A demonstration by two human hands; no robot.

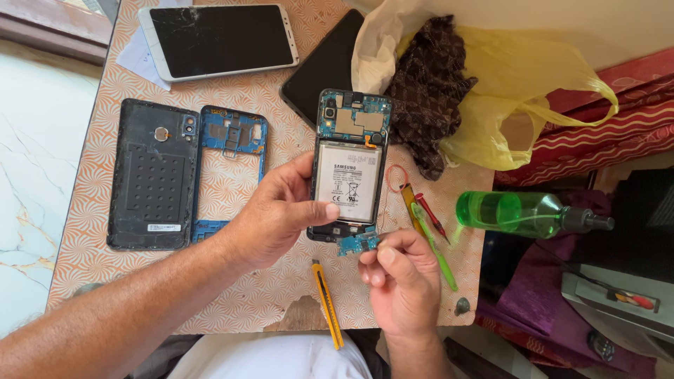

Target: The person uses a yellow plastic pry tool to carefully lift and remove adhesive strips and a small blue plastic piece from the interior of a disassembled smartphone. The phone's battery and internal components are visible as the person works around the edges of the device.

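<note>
The small blue circuit board point(357, 244) sits at the bottom end of the opened phone point(349, 165), just above and to the left of my right hand point(401, 281), touching my fingertips. The phone's long axis runs away from me, toward the far edge of the tabletop point(84, 238), and the little board lies across its near end. My right hand is the nearer one to it: thumb and forefinger are pressed together, pinching the board's right edge. My left hand point(275, 214) comes in from the left and wraps the phone's body, thumb flat on the white battery point(347, 182), fingers closed behind the frame, holding it above the middle of the tabletop.

The board is small, blue, irregular in outline, with tiny metal parts. Above the battery lies the larger blue main board point(353, 119).

A yellow utility knife point(328, 304) lies at the near edge. Right of the phone are a red-handled screwdriver point(430, 216) and green tweezers point(433, 245). Toward the left edge lie a black back cover point(153, 175) and a blue mid-frame point(229, 165). A green bottle point(519, 213) lies past the right edge.
</note>
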